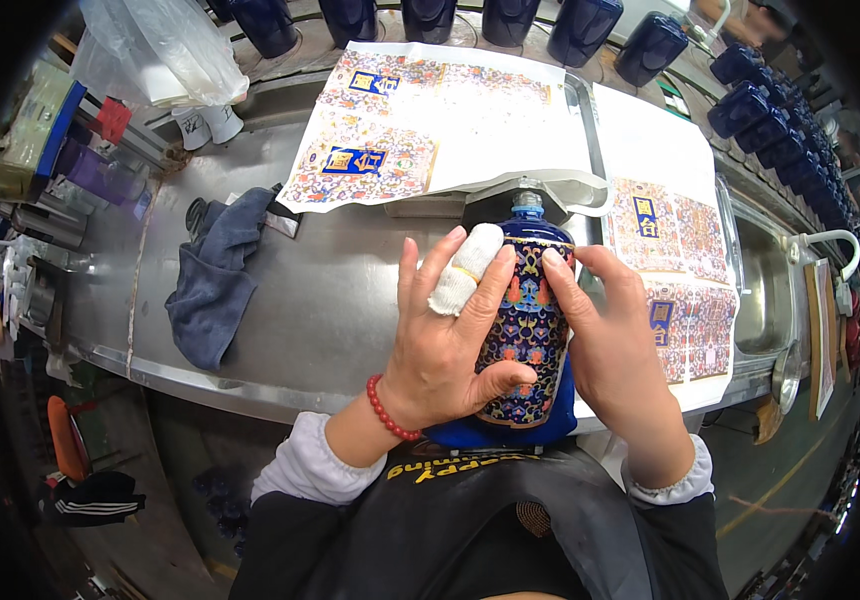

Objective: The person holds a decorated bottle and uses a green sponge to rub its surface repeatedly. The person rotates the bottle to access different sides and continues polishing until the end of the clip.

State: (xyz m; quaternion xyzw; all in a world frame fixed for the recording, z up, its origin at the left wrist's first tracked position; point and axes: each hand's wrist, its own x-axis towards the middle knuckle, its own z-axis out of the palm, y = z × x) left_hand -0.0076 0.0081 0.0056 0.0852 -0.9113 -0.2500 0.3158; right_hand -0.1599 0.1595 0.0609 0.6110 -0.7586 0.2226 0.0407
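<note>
Glossy blue bottle (530, 330) lay at steel bench's (340, 300) near edge, left hand (450, 345) and right hand (605, 345) clasped around it, patterned paper sheets (430, 120) behind, crumpled cloth (212, 275) well left

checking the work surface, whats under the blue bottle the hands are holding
The blue bottle lies over the steel table, its base at the near edge. Both hands, left hand and right hand, cover its sides, so whatever is directly beneath is hidden.
</note>
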